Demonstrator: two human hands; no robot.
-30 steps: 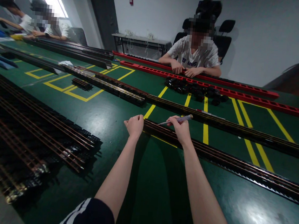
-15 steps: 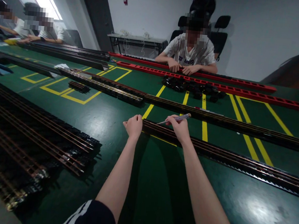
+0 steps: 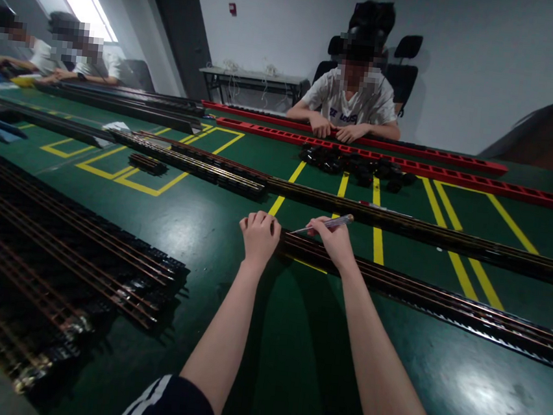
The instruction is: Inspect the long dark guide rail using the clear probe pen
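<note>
In the head view, a long black strip (image 3: 443, 307) with copper-coloured lines along it lies on a green table (image 3: 196, 226), running from between the person's hands off toward the right edge. The left hand (image 3: 260, 242) is at the strip's left end, its fingers bent over; whether they are clamped on the strip or only rest against it, I cannot tell. The right hand (image 3: 335, 239) is above the strip, just right of the left hand, with thumb and fingers closed together on the handle of a thin screwdriver-like tool (image 3: 341, 221). The tool's shaft slants down to the left, its tip at the strip near that left end; contact there is too small to make out.

Just beyond the strip, a second dark strip (image 3: 416, 229) runs roughly alongside, with a slim red-and-white item (image 3: 384, 209) lying along its far edge. Farther beyond the strip are a cluster of glossy black parts (image 3: 353, 168) and two red slotted rails, one nearer (image 3: 455, 175) and one farther (image 3: 438, 152). A co-worker's hands (image 3: 352, 133) rest at the farther rail. Well left of the strip lies a broad group of similar copper-lined strips (image 3: 72, 240); a short piece (image 3: 147, 164) lies beyond and to its left.
</note>
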